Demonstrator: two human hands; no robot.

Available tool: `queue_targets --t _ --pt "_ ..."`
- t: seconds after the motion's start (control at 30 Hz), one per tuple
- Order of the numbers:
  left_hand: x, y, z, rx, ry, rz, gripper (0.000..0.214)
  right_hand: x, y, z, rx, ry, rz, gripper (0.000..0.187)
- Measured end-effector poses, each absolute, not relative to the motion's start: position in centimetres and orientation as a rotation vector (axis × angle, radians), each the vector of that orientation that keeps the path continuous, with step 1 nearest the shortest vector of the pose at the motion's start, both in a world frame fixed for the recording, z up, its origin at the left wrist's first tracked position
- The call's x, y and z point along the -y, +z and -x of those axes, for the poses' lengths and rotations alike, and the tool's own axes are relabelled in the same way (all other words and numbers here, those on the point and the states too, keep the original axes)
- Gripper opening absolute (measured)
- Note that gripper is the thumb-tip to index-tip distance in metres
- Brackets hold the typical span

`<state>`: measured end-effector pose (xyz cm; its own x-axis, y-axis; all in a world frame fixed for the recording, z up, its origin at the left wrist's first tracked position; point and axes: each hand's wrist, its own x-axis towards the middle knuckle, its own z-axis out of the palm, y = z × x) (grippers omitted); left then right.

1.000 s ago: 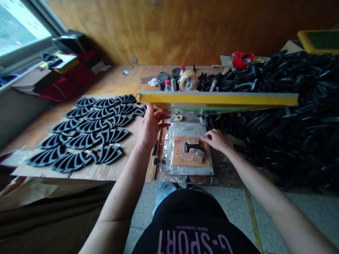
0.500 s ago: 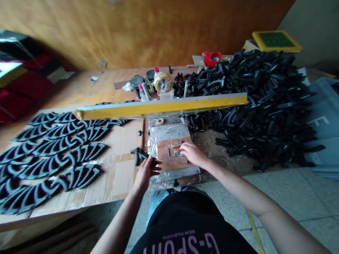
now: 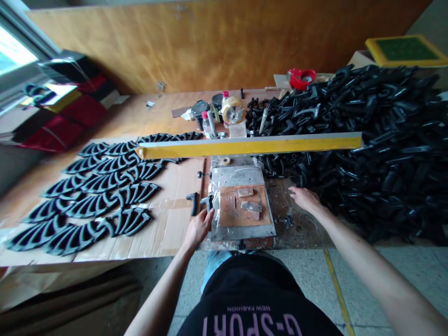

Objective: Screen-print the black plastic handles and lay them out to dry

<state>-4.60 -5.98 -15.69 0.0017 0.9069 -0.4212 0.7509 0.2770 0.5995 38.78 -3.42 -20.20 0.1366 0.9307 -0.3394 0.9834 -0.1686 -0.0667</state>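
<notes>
My left hand [image 3: 200,227] is closed around the lower end of a black curved plastic part [image 3: 207,201], at the left edge of the flat jig board. Just left of it, a similar black part [image 3: 192,203] lies on the cardboard. My right hand [image 3: 305,199] is over the bench right of the jig, fingers stretched out towards a big pile of black plastic parts [image 3: 350,121]; nothing shows in it. Between my hands, the jig's brown panel [image 3: 228,215] carries several small flat blocks [image 3: 251,206].
A long yellow-edged frame [image 3: 252,147] spans above the jig. Rows of black parts [image 3: 105,179] cover the cardboard [image 3: 175,186] at left. Behind stand dark cups [image 3: 200,110], a bottle [image 3: 206,125], a tape roll [image 3: 234,113] and a red tape dispenser [image 3: 301,78].
My right hand has left the small blocks on the jig and moved right towards the pile. My left hand still holds a black part, now beside the jig. The view has shifted left.
</notes>
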Motion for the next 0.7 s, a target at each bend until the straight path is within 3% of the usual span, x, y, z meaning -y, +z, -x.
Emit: queue_targets --t 0.23,0.43,0.7 --pt "7.7 -16.0 0.1 -1.866 -0.151 -1.889 0.05 0.4 -18.1 -37.5 -1.927 -0.585 -2.153 0.037" --pt "8.2 -17.2 -0.4 -1.879 0.098 -1.899 0.053 -1.6 -16.7 -35.6 -2.134 -0.67 -2.096 0.032" --pt "7.6 -16.2 -0.3 -1.809 -0.011 -1.938 0.059 -4.6 -15.3 -31.4 -2.461 -0.693 -2.164 0.025"
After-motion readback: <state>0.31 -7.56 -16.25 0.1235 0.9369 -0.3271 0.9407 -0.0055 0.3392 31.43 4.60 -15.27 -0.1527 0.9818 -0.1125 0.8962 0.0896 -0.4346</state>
